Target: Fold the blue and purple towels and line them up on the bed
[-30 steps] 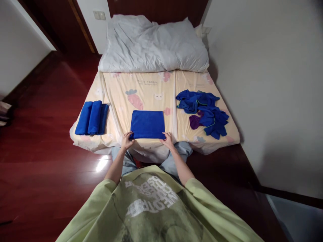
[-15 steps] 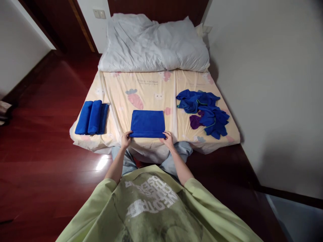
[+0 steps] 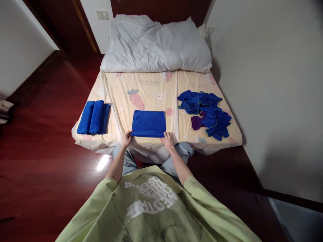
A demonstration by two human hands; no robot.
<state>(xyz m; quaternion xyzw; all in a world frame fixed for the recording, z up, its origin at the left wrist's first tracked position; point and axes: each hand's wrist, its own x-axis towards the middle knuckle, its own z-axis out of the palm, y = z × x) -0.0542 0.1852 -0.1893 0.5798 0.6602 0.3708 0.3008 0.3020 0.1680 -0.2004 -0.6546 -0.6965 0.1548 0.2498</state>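
A blue towel lies flat as a rectangle at the front of the bed, its near edge turned over in a narrow strip. My left hand pinches the left end of that strip. At the opposite end, my right hand has its fingers closed on the near right corner. To the left, several rolled or folded blue towels lie side by side. Crumpled blue cloths with green edging are heaped on the right, with a purple cloth partly under them.
The bed has a pale yellow printed sheet that hangs over its front edge. A bunched white quilt covers the far end. A bare wall runs along the right, and dark red wooden floor spreads to the left.
Both hands keep hold of the near edge of the towel, which looks almost the same. The whole view has shifted slightly.
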